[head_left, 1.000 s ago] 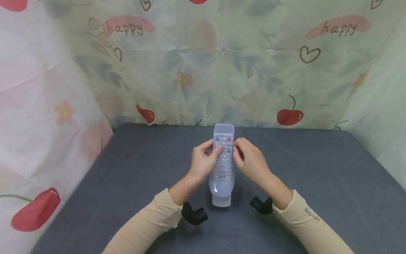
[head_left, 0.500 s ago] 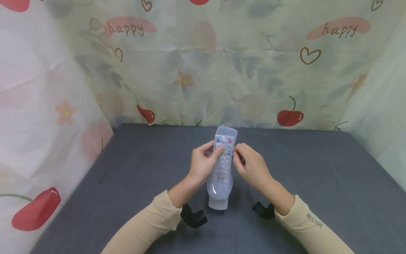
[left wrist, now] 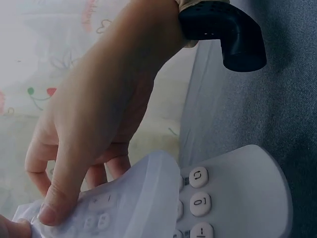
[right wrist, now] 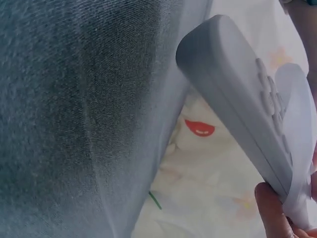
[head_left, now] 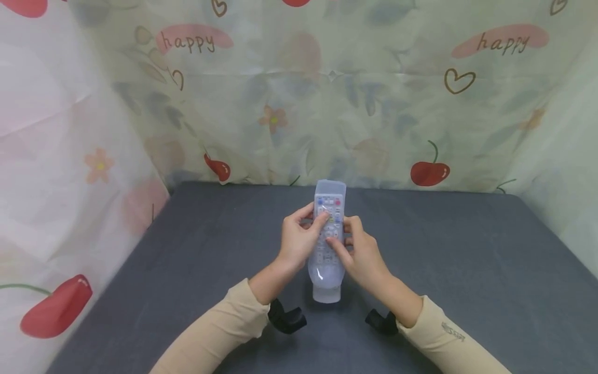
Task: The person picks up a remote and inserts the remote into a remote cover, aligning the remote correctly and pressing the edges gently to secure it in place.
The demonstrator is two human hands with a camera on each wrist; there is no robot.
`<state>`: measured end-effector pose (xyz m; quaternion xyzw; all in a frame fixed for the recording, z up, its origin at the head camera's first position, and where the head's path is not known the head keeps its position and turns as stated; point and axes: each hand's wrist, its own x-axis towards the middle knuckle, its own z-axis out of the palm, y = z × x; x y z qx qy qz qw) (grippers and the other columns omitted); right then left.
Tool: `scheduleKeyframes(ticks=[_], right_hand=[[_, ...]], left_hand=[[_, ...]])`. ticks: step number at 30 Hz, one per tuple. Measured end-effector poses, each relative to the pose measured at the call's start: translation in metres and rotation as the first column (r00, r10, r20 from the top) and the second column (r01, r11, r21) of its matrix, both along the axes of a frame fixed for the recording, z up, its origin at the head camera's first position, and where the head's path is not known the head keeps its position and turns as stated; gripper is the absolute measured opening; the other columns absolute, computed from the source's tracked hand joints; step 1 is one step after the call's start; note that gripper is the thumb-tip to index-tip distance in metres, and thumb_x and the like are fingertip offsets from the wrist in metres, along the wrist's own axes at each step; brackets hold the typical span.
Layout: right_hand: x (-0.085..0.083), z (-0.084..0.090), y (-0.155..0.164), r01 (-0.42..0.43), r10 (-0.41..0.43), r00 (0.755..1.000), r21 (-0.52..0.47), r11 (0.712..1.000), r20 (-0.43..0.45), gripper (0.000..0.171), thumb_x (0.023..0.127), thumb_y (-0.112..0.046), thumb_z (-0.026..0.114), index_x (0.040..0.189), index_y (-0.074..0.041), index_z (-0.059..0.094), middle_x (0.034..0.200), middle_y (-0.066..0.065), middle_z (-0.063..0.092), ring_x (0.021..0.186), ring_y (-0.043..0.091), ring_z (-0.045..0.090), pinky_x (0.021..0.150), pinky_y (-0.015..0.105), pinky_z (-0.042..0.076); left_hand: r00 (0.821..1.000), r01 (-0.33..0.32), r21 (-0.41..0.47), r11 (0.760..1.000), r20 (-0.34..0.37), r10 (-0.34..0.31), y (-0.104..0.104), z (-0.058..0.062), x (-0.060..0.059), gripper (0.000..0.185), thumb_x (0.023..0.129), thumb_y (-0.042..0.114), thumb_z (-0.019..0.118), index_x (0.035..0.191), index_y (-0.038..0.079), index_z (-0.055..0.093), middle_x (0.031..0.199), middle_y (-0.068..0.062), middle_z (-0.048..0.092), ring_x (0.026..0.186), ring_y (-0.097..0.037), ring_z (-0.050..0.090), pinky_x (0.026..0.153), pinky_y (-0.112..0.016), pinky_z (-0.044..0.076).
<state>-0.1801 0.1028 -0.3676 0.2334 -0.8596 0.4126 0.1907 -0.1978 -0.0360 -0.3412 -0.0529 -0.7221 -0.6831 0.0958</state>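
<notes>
A white remote control [head_left: 326,295] is partly inside a translucent cover [head_left: 325,275], held up over the table. The cover's far end extends past the remote's top. At the near end, the remote's bare tip with several buttons sticks out of the cover's curved opening, clearest in the left wrist view on the remote [left wrist: 242,183]. My left hand [head_left: 297,239] grips the left side, thumb on the covered buttons and fingers behind. From the right, my right hand [head_left: 366,257] grips the cover lower down, its thumb on the front. In the right wrist view the cover's lip [right wrist: 299,114] stands off the buttons.
A dark grey cloth-covered table [head_left: 224,254] lies beneath. Printed curtains [head_left: 299,119] stand behind it and at the sides. A black curved wrist mount [head_left: 288,319] sits below the left wrist, with another black mount [head_left: 382,322] below the right.
My right hand has gone from the cover's upper right edge to lower down, its thumb now across the front. The remote tilted briefly and is straight again. My left hand keeps its grip.
</notes>
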Motion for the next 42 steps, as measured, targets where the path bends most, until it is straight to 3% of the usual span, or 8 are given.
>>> scheduleKeyframes(ticks=[4,8,11,19,29,35,39,42], right_hand=[[-0.0021,-0.0011,-0.0016,0.007,-0.009,1.000,-0.081,0.997,-0.020,0.034,0.085,-0.006,0.066,0.108,0.000,0.042,0.096,0.020,0.065,0.076,0.026,0.068,0.062,0.032,0.056],[-0.0045,0.0003,-0.0016,-0.003,-0.006,0.998,-0.143,0.990,-0.061,0.033,0.084,-0.004,0.067,0.106,0.001,0.043,0.097,0.019,0.065,0.077,0.025,0.068,0.062,0.032,0.056],[-0.0058,0.0027,-0.0008,0.000,-0.013,0.997,-0.162,0.987,-0.077,0.033,0.084,-0.003,0.067,0.107,0.002,0.044,0.097,0.019,0.064,0.076,0.025,0.069,0.061,0.031,0.056],[-0.0060,0.0052,0.0013,0.010,-0.017,0.999,-0.157,0.988,-0.042,0.034,0.083,-0.004,0.067,0.106,0.001,0.043,0.098,0.018,0.064,0.075,0.026,0.069,0.062,0.034,0.057],[-0.0050,0.0053,0.0010,0.024,-0.025,1.000,-0.180,0.983,-0.002,0.034,0.084,-0.005,0.067,0.105,0.001,0.042,0.099,0.020,0.065,0.073,0.027,0.069,0.061,0.035,0.057],[-0.0031,0.0060,-0.0001,0.056,-0.056,0.998,-0.233,0.971,0.009,0.036,0.083,-0.003,0.068,0.107,0.003,0.041,0.097,0.020,0.065,0.073,0.027,0.068,0.062,0.031,0.056],[-0.0030,0.0064,-0.0002,0.063,-0.072,0.997,-0.268,0.961,-0.025,0.036,0.082,-0.001,0.068,0.108,0.005,0.042,0.096,0.021,0.066,0.073,0.027,0.068,0.063,0.032,0.056],[-0.0026,0.0063,-0.0002,0.063,-0.077,0.996,-0.275,0.959,-0.040,0.035,0.083,-0.002,0.068,0.107,0.005,0.043,0.097,0.022,0.067,0.073,0.028,0.069,0.063,0.032,0.057]], left_hand=[[1.000,0.012,0.007,1.000,-0.006,-0.012,0.0001,-0.0005,-0.0002,0.033,0.088,0.013,0.064,0.119,0.003,0.062,0.096,-0.018,0.061,0.070,-0.017,0.067,0.059,-0.027,0.056],[0.994,0.006,-0.063,0.998,-0.106,-0.013,-0.0011,0.0001,-0.0007,0.033,0.090,0.015,0.062,0.119,0.000,0.061,0.099,-0.019,0.067,0.080,-0.025,0.068,0.066,-0.031,0.056],[0.985,-0.025,-0.121,0.992,-0.170,0.004,-0.0036,0.0023,-0.0013,0.031,0.093,0.016,0.058,0.117,-0.002,0.062,0.103,-0.019,0.069,0.087,-0.027,0.067,0.072,-0.032,0.056],[0.979,-0.075,-0.134,0.988,-0.200,0.047,-0.0065,0.0029,-0.0015,0.025,0.090,0.010,0.059,0.110,-0.003,0.067,0.098,-0.019,0.070,0.088,-0.026,0.069,0.071,-0.032,0.058],[0.929,-0.185,-0.192,0.964,-0.355,0.107,-0.0032,0.0006,-0.0003,0.021,0.090,0.007,0.056,0.103,-0.003,0.070,0.082,-0.016,0.068,0.074,-0.023,0.069,0.065,-0.023,0.057],[0.895,-0.218,-0.243,0.945,-0.436,0.095,-0.0023,0.0000,-0.0012,0.020,0.089,0.007,0.056,0.098,-0.003,0.071,0.080,-0.014,0.068,0.071,-0.020,0.069,0.064,-0.019,0.056],[0.881,-0.234,-0.250,0.939,-0.464,0.095,-0.0019,0.0007,0.0002,0.020,0.089,0.007,0.056,0.097,-0.003,0.071,0.079,-0.014,0.069,0.070,-0.019,0.069,0.063,-0.018,0.055],[0.880,-0.238,-0.249,0.939,-0.465,0.100,-0.0016,0.0001,0.0020,0.020,0.089,0.006,0.056,0.097,-0.004,0.071,0.079,-0.014,0.069,0.069,-0.019,0.068,0.062,-0.018,0.055]])
